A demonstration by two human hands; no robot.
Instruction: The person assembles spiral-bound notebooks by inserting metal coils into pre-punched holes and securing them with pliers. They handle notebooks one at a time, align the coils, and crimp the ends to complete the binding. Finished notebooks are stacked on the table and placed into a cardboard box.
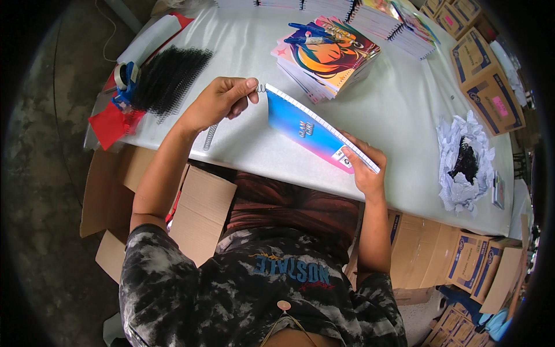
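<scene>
The left hand (222,104) has its thumb and forefinger nearly together, pinching a thin wire coil (261,88), while its other fingers curl loosely beneath. The right hand (369,165) is closed around the far end of a slim notebook (298,122), thumb on the cover and fingers around the white, page-edged side. The notebook slants between the two hands over the near edge of the table (410,113), its blue-to-pink cover turned toward the person's body. Its upper left corner sits just beside the left fingertips, with the short run of coil bridging the gap. More coil (210,137) hangs below the left wrist; the hand hides whether it is the same piece.

Beyond the notebook, a fanned stack of illustrated covers (341,63) lies with blue pens (306,36) on top. Left of the hands I see a heap of black coils (173,78), and beside it a blue tape dispenser (125,87) near some red sheeting (108,126). Spiral-bound books (399,29) line the far side.

Over on the right, a nest of crumpled white paper (448,139) holds a dark tangle of coils (463,162). Printed cartons (485,78) stand past that edge, their contents hidden. Below the table at left, an open cardboard box (202,202) shows a bit of something red inside.
</scene>
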